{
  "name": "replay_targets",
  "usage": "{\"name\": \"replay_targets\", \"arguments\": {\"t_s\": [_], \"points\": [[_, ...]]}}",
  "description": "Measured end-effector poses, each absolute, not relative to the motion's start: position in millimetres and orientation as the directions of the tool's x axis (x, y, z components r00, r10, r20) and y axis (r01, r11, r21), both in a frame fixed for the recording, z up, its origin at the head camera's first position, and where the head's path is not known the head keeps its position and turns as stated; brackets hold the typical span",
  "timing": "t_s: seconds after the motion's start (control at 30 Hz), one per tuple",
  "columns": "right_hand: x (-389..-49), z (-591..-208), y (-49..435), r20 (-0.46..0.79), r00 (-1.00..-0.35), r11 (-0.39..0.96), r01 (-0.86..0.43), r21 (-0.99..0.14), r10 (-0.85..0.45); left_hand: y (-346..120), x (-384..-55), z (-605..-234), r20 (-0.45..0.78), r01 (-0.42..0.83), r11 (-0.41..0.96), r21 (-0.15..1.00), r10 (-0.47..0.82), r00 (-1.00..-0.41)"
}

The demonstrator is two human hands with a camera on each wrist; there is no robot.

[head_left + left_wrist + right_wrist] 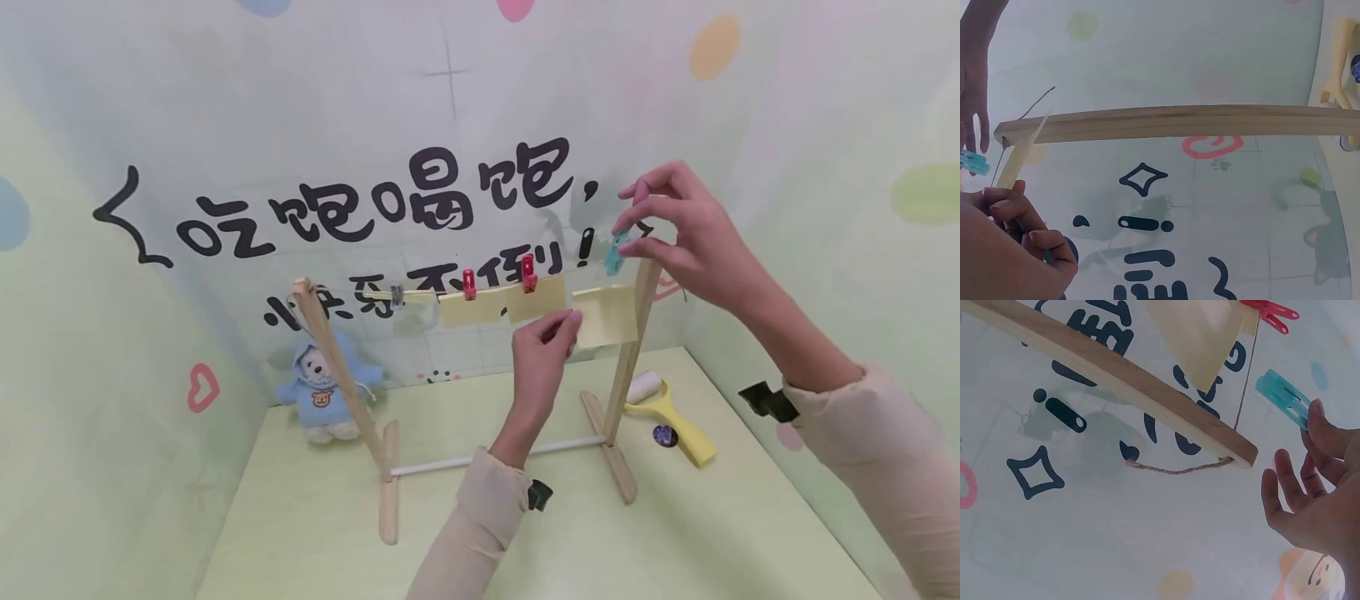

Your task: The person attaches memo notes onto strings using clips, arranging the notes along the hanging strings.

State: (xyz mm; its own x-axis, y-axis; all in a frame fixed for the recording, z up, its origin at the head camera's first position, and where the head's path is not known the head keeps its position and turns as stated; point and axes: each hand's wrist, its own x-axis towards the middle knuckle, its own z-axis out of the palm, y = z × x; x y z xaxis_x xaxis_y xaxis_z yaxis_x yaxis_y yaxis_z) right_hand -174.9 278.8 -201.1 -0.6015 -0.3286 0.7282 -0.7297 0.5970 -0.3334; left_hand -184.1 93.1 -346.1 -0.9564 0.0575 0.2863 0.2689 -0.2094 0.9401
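My left hand [538, 362] pinches the left edge of a yellow paper square [604, 317] just below the string, beside the right post [632, 367] of a small wooden drying rack. Above that paper, my right hand [693, 237] holds a teal clothespin [615, 253] between thumb and fingers. In the right wrist view the clothespin [1284, 397] points toward the string [1247, 381], apart from it. Two red clothespins [469, 285] clip other yellow papers [537, 300] to the string. Farther left sits a grey clothespin [397, 297] with another paper, seen nearly edge-on.
A plush toy in a blue hood [322, 387] sits behind the rack's left post [337, 375]. Right of the rack lie a yellow-handled lint roller [678, 425] and a round dark-blue badge [664, 436]. A white bar [431, 465] joins the posts low down. Printed walls enclose the table.
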Motion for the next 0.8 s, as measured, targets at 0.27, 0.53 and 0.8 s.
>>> {"name": "replay_targets", "arguments": {"t_s": [0.27, 0.53, 0.8], "points": [[-192.4, -197.0, 278.7, 0.701, -0.636, 0.637, -0.693, -0.337, -0.321, 100.2, -193.2, -335.3, 0.240, 0.219, -0.279, 0.935, 0.044, -0.970], [-194.4, -200.7, 276.4, 0.683, -0.641, 0.644, -0.694, -0.320, -0.351, 101.6, -193.0, -331.0, 0.215, 0.193, -0.292, 0.937, 0.047, -0.975], [-196.8, -204.0, 271.2, 0.670, -0.634, 0.640, -0.707, -0.299, -0.387, 100.3, -192.2, -328.5, 0.225, 0.203, -0.294, 0.934, 0.042, -0.973]]}}
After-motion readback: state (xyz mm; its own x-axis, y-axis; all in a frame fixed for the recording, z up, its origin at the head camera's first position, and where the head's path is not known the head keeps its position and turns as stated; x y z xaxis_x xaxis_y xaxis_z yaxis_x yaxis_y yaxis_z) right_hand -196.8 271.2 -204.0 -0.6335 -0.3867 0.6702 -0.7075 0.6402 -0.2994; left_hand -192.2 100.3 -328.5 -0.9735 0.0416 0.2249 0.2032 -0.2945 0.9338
